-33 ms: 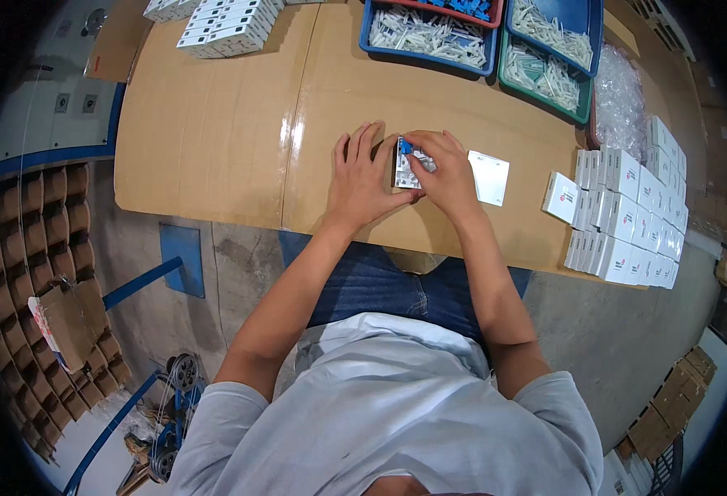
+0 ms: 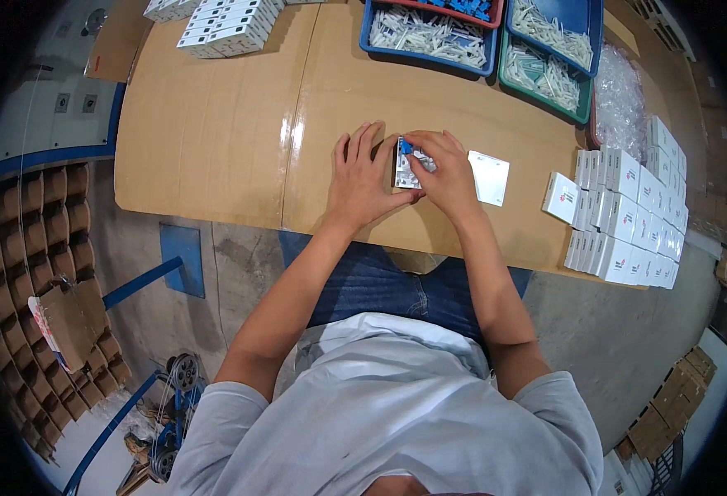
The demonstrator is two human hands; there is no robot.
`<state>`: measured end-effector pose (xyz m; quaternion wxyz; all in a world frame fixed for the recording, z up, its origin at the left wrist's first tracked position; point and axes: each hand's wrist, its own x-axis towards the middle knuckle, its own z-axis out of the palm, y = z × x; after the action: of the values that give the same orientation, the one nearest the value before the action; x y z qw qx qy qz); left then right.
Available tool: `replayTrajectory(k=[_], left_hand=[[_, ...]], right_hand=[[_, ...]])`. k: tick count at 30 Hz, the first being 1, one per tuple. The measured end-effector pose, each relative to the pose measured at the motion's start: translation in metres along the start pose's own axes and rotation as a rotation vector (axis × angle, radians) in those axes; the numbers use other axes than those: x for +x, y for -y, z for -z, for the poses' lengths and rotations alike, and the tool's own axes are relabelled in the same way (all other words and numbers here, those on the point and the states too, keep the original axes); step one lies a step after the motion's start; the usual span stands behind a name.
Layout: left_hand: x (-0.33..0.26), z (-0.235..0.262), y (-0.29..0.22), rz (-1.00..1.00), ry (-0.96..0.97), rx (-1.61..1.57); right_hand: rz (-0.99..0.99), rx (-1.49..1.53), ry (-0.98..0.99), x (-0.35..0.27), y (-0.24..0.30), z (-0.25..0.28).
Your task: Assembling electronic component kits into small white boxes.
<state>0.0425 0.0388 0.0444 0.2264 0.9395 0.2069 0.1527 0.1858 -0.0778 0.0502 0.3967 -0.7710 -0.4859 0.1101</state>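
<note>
A small white open case (image 2: pixel 405 176) with parts inside lies on the cardboard-covered table, partly covered by my fingers. On its left side rests my left hand (image 2: pixel 362 178), fingers spread over the cardboard and thumb at the near edge of the case. My right hand (image 2: pixel 446 169) reaches over from the right, its fingers pinching a small blue piece (image 2: pixel 406 147) at the far left corner of the case. How the piece sits there is hidden. Just right of this hand a flat white plate (image 2: pixel 489 178) lies on the table.
Stacked white boxes (image 2: pixel 624 219) stand at the right table edge, with a single white box (image 2: pixel 560 197) beside them. Beyond are a blue tray (image 2: pixel 430 59) and a green tray (image 2: pixel 545 102) of pale slender pieces, and clear plastic bags (image 2: pixel 620 99). More white boxes (image 2: pixel 227 29) sit far left.
</note>
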Motion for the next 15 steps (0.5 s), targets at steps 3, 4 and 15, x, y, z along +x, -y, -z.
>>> replayTrajectory(k=[3,4,15], left_hand=[[0.0,0.001,0.0,0.001,0.01,0.005],[0.0,0.001,0.001,-0.003,0.016,0.009],[0.0,-0.001,0.002,-0.007,0.029,0.052]], right_hand=[[-0.009,-0.009,0.009,-0.001,-0.001,-0.002],[-0.002,-0.035,0.019,-0.002,-0.002,-0.002],[0.094,-0.256,0.02,-0.013,0.007,-0.005]])
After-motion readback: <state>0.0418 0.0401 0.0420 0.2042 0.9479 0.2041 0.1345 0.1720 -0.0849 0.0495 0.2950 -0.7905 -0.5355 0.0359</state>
